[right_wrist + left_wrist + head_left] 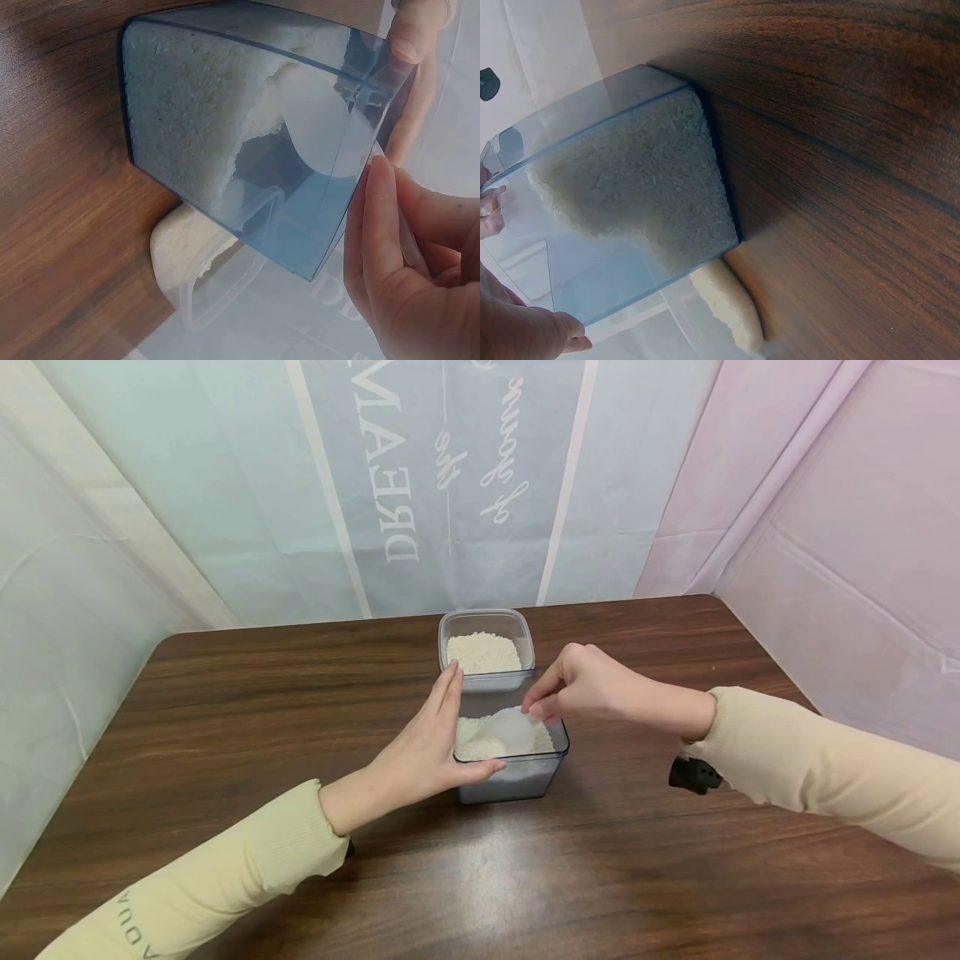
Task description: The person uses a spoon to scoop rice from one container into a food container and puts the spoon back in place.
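A clear bluish container (510,781) of white rice (645,172) stands upright on the table. My left hand (423,752) spans its left side and grips it by the rim, thumb along the near edge and fingers at the far left corner. Over its right side, my right hand (588,685) pinches a white translucent scoop (513,732). The scoop's rounded part dips inside the container and touches the rice, as the right wrist view shows through the wall (319,124). The far ends of the right fingers are partly hidden in the head view.
Just behind the bluish container sits a smaller clear tub (447,628) holding pale rice (483,652). The brown wooden table (285,718) ends at a printed cloth backdrop (465,527). A black wrist camera (693,774) hangs below the right sleeve.
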`<state>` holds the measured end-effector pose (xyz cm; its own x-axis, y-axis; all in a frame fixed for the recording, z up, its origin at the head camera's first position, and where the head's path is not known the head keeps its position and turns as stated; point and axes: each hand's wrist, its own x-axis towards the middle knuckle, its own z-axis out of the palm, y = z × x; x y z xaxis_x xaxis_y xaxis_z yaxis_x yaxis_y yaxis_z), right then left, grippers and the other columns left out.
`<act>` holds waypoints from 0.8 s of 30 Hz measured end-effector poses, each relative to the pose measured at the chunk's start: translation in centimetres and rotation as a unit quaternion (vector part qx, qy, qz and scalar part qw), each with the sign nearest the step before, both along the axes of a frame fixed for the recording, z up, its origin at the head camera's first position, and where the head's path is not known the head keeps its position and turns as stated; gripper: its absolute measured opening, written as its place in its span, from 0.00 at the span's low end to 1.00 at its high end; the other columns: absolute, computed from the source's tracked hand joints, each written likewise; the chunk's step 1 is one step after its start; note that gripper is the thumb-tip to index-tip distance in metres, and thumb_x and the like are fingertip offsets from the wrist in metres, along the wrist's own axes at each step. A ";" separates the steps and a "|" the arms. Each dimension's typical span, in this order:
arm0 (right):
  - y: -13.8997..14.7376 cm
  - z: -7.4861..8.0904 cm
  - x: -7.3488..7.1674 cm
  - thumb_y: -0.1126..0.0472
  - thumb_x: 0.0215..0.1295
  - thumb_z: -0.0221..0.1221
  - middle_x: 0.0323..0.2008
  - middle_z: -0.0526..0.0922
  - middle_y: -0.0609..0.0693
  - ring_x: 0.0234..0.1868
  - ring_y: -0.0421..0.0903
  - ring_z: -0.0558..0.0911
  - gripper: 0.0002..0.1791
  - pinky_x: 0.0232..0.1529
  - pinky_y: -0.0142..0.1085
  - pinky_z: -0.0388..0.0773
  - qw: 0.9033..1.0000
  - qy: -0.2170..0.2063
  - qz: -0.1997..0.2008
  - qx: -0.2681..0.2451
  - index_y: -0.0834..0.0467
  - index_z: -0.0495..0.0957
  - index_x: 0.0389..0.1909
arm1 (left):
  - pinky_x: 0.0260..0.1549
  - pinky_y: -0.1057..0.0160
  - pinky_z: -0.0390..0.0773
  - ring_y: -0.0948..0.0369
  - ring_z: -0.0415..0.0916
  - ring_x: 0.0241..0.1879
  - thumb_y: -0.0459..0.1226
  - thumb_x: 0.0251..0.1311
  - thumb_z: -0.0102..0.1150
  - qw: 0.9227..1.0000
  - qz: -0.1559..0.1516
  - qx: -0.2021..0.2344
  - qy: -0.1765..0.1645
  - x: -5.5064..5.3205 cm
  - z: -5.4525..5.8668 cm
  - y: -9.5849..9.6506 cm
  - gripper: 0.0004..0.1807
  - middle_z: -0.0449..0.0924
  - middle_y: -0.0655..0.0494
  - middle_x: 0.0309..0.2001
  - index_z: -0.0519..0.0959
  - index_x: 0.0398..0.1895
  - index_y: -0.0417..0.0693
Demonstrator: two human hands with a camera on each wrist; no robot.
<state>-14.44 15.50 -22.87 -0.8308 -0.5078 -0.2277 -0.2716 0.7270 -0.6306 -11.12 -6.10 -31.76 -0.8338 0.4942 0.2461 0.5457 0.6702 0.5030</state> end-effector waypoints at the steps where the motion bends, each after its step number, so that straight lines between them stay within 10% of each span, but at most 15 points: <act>1: 0.0 0.0 0.0 0.65 0.51 0.63 0.26 0.85 0.48 0.24 0.38 0.80 0.06 0.25 0.29 0.73 1.000 -0.012 -0.005 -0.004 0.59 0.86 0.31 | 0.62 0.58 0.56 0.55 0.39 0.69 0.59 0.45 0.62 1.000 0.000 0.000 0.000 0.0 0.0 0.0 0.60 0.37 0.41 0.70 0.41 0.69 0.31; 11: 0.4 -0.3 -0.4 0.72 0.55 0.58 0.37 0.82 0.62 0.28 0.42 0.82 0.11 0.39 0.38 0.79 0.981 -0.156 -0.043 -0.105 0.75 0.79 0.39 | 0.62 0.58 0.56 0.56 0.39 0.69 0.60 0.45 0.61 1.000 0.001 -0.004 -0.010 0.0 0.0 0.0 0.61 0.34 0.43 0.71 0.40 0.69 0.32; 24: 0.7 -0.1 -0.8 0.73 0.57 0.56 0.30 0.82 0.54 0.27 0.38 0.81 0.14 0.40 0.35 0.78 0.953 -0.232 -0.113 -0.157 0.78 0.74 0.44 | 0.62 0.58 0.55 0.56 0.38 0.69 0.60 0.45 0.61 1.000 -0.002 -0.001 -0.002 0.0 -0.1 0.0 0.61 0.35 0.42 0.71 0.39 0.69 0.32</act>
<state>-15.27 16.23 -23.01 -0.7736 -0.4316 -0.4639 0.2309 0.4898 -0.8407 -11.14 -6.09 -31.83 -0.8325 0.4980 0.2427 0.5469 0.6687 0.5037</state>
